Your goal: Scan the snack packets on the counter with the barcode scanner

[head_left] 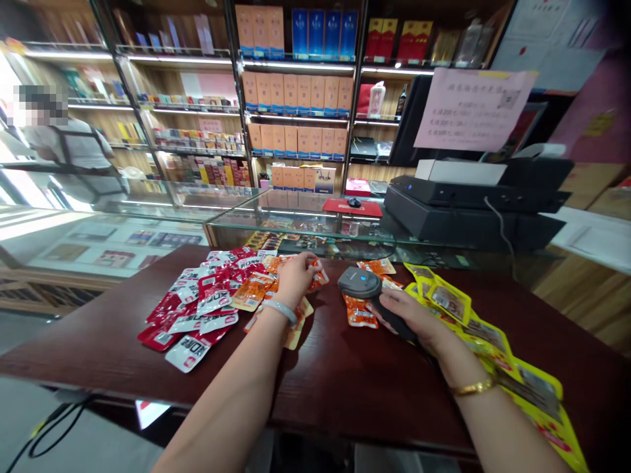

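My left hand (294, 276) is at the middle of the dark red table, its fingers closed on an orange snack packet (320, 274). More orange packets (254, 291) lie beneath and beside that wrist. My right hand (407, 311) grips a dark grey barcode scanner (359, 282) by its handle, the head turned left with a small blue light on top. Under and around the scanner head are a few orange packets (362, 313). Left of my left hand sits a pile of red and white packets (214, 293). Yellow packets (451, 299) run along my right forearm.
Beyond the table (315, 387) stands a glass counter (296, 203) with a mouse (354, 202) on a red mat. A monitor (411, 121) and black cash-register equipment (444, 217) are at the right. Boxed goods fill the back shelves. A person (73, 144) sits at far left.
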A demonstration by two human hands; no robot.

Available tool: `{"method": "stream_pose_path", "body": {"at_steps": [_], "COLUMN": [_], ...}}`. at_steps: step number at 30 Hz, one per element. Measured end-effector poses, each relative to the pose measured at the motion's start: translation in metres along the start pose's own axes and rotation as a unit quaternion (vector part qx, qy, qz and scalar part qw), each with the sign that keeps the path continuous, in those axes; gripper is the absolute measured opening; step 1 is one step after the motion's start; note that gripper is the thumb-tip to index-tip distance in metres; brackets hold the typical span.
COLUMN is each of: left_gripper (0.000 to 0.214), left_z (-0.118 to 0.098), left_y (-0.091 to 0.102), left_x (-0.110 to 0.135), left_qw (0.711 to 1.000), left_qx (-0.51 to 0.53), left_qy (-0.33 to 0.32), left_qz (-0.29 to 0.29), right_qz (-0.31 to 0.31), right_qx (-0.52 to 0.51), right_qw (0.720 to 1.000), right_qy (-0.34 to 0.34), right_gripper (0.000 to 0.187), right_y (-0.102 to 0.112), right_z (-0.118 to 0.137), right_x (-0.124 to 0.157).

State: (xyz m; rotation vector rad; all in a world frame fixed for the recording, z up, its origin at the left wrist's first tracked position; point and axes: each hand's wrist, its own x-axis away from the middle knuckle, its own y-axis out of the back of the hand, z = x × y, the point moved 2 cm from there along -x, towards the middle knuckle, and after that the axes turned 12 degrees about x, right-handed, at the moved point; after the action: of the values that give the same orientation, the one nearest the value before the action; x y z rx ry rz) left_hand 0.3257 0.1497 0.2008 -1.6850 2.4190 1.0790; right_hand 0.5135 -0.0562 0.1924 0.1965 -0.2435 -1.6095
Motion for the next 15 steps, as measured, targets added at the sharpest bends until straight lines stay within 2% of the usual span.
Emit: {"method": "stream_pose_path", "body": {"at_steps": [2, 6, 9, 12, 15], "left_gripper": [0.021, 0.030, 0.036, 0.042, 0.044], "left_z": [0.003, 0.006, 0.002, -0.004, -0.007], "left_y": [-0.006, -0.017, -0.018, -0.018, -0.017], "left_x": [-0.001, 0.000, 0.002, 0.004, 0.004], "left_qw": [0.987, 0.925, 0.880, 0.839, 0.821], "left_qx": [0.156, 0.373, 0.465, 0.533, 0.559], "left_qy": [0.033, 0.062, 0.071, 0.087, 0.094], "left_qz": [-0.015, -0.044, -0.069, -0.069, -0.067], "right_qz": [0.005, 0.016, 0.020, 0.033, 0.045], "right_qx": [0.006, 0.021, 0.031, 0.043, 0.054], "right_qw": [1.000, 1.000, 0.999, 0.999, 0.997], "right_qy": [0.004, 0.012, 0.005, 0.001, -0.001], "right_gripper": [0.043, 0.043, 0.044, 0.046, 0.045], "right_y": [0.000, -0.002, -0.002, -0.004, -0.005], "right_z": [0.001, 0.000, -0.001, -0.002, -0.002], "right_x": [0.000, -0.001, -0.002, -0.002, -0.002]}}
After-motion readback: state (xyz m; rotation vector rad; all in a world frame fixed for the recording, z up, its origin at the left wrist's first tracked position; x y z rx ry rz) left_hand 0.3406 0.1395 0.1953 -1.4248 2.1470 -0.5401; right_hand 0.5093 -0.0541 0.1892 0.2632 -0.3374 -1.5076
